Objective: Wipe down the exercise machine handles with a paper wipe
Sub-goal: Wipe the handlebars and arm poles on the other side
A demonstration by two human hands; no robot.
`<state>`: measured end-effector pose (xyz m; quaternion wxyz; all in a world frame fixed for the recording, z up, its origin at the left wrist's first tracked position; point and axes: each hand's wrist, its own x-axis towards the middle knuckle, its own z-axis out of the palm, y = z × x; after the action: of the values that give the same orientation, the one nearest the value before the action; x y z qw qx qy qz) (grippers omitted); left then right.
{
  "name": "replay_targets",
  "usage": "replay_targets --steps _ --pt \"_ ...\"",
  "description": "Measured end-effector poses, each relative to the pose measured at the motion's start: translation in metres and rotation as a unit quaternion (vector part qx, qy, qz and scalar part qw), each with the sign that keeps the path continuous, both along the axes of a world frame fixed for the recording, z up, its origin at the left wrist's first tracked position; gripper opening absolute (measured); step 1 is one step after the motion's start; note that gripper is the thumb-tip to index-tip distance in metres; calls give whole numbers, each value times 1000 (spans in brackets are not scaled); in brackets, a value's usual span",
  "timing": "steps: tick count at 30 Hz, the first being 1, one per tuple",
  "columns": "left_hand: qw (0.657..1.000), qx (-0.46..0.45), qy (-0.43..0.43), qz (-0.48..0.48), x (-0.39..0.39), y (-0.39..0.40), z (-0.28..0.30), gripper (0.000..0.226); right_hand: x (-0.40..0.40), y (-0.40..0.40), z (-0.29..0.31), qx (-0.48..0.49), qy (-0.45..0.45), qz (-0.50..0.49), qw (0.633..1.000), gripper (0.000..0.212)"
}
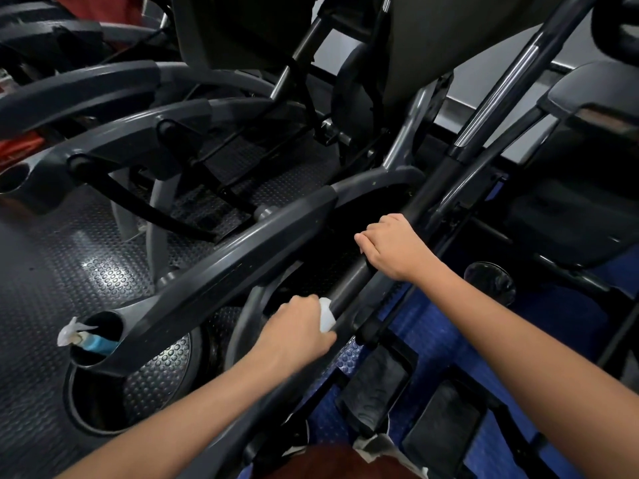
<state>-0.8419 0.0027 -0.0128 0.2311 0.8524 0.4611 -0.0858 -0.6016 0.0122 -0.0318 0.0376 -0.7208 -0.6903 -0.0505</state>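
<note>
A: Wipe (326, 314) — where?

B: Bunched white under left hand (300, 329), pressed on the dark handle (349, 288). Fingers curled round wipe and bar.

A: Handling?

B: Likely light, soft, tears easily; keep it wadded in the palm. Handle looks stiff, smooth, maybe slick.

A: Right hand (387, 246)?

B: Higher on same handle, fingers clamped round it, steadying.

A: Writing?

B: None readable. Bottle (92, 341) sits in the cup holder (103, 366), left.
</note>
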Motion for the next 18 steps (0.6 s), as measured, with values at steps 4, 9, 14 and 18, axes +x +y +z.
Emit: replay_targets --steps 4,9,14,18 --pt "997 -33 -64 17 40 12 -4 31 0 -1 1 -1 -8 3 1000 67" --pt "859 -475 -177 75 59 42 3 11 -1 -1 3 -1 -9 3 1000 68" --pt "763 -608 -200 88 39 41 -2 26 0 -1 4 -5 -3 5 1000 69" --pt "763 -613 -191 78 3 31 -6 29 2 0 0 1 -2 4 1000 66"
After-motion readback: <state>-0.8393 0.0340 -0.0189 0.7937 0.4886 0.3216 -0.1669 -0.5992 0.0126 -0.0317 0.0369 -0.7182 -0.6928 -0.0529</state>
